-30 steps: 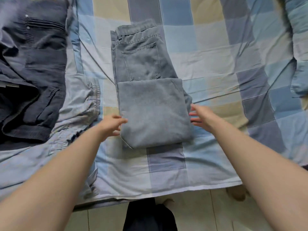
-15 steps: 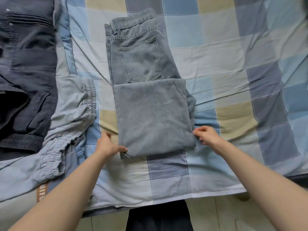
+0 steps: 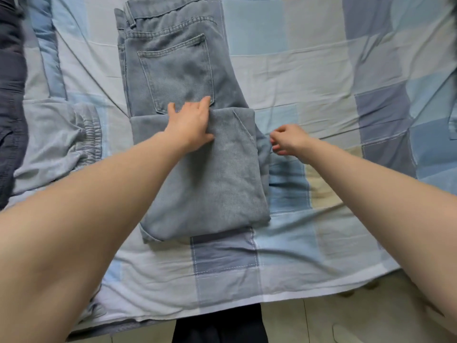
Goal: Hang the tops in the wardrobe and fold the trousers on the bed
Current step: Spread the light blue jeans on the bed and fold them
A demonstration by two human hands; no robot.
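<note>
Nearest, pale floor tiles (image 3: 309,325) below the edge of the bed (image 3: 321,256) with its blue, grey and cream checked cover. On it, grey jeans (image 3: 205,184) folded once, legs laid up over the seat, waistband at the far end. Left hand (image 3: 190,125) flat with straight fingers on the top edge of the folded layer, beside the back pocket (image 3: 178,73). Right hand (image 3: 288,139) just beside the jeans' right edge, fingers loosely curled, gripping nothing visible. Further left, light elastic-waist trousers (image 3: 61,142) and dark clothing (image 3: 10,95).
</note>
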